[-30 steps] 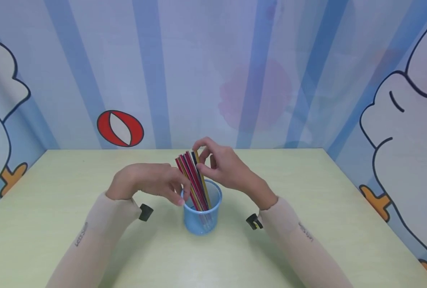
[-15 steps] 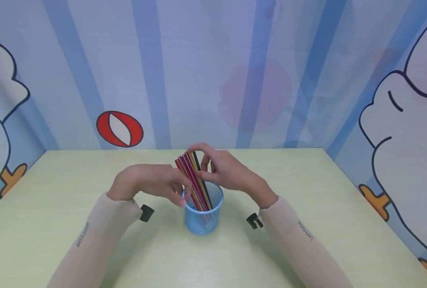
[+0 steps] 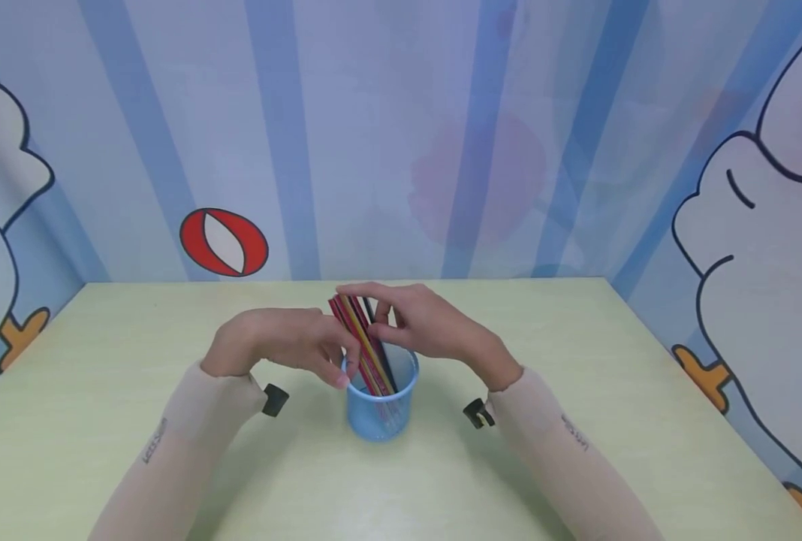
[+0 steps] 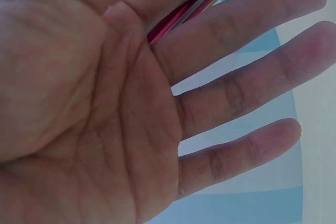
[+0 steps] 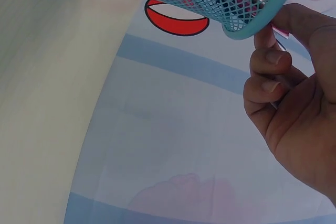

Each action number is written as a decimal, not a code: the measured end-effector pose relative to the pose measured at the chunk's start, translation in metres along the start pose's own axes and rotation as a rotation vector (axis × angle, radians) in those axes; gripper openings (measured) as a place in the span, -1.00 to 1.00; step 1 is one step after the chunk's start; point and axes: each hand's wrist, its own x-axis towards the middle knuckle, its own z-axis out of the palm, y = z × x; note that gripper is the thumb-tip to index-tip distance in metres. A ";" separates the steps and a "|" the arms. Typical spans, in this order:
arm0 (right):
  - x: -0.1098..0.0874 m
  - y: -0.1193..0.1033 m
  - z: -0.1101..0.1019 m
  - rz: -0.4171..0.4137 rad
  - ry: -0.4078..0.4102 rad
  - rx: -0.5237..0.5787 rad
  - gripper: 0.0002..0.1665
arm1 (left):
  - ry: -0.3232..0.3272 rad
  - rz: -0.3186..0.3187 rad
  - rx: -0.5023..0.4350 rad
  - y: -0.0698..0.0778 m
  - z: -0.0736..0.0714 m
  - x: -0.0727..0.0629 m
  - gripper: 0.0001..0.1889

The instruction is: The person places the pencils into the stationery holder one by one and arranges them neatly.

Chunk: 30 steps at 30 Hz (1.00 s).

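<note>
A blue mesh pen holder (image 3: 377, 418) stands on the table with a bunch of thin pencils (image 3: 366, 338) leaning left in it. Red, gold and dark ones show. At the holder's left rim, my left hand (image 3: 289, 338) pinches the edge between thumb and index finger; its other fingers (image 4: 236, 90) stretch out straight in the left wrist view. My right hand (image 3: 424, 319) holds the upper part of the bunch, index finger across the tops and thumb on the near right side. In the right wrist view its lower fingers (image 5: 262, 87) curl inward. The pencils' lower ends show only faintly through the mesh.
Pale yellow tabletop (image 3: 509, 466) lies under both forearms. Behind it rises a blue striped backdrop (image 3: 381, 150) printed with a red and white oval (image 3: 255, 244). Small black clips (image 3: 275, 400) hang at the cuffs.
The right hand's index finger has slid left and down over the pencil tops. A gold pencil has shifted left into the bunch, leaving dark ones at its right. The left hand stays put.
</note>
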 end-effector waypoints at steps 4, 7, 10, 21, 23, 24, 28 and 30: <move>-0.001 0.001 -0.004 0.001 -0.013 0.002 -0.28 | -0.003 0.014 -0.009 0.000 0.000 0.000 -0.91; -0.003 0.002 -0.010 0.004 -0.015 0.005 -0.29 | 0.000 0.011 -0.016 -0.001 0.000 0.001 -0.91; -0.007 0.005 -0.018 0.032 -0.020 0.009 -0.29 | -0.003 0.003 -0.017 -0.001 0.001 0.001 -0.91; -0.023 0.009 -0.050 0.213 -0.057 0.012 -0.30 | 0.000 0.005 0.006 0.000 -0.002 0.000 -0.91; -0.025 0.011 -0.054 0.233 -0.072 0.016 -0.34 | 0.001 0.006 0.002 0.001 -0.002 0.000 -0.91; -0.026 0.012 -0.055 0.243 -0.082 0.019 -0.36 | 0.000 0.006 -0.001 0.001 -0.001 0.000 -0.92; -0.033 0.017 -0.063 0.297 -0.127 0.028 -0.47 | -0.007 0.006 0.000 0.001 0.000 0.000 -0.92; -0.037 0.021 -0.068 0.327 -0.144 0.029 -0.50 | -0.004 0.007 0.012 0.001 -0.001 -0.001 -0.92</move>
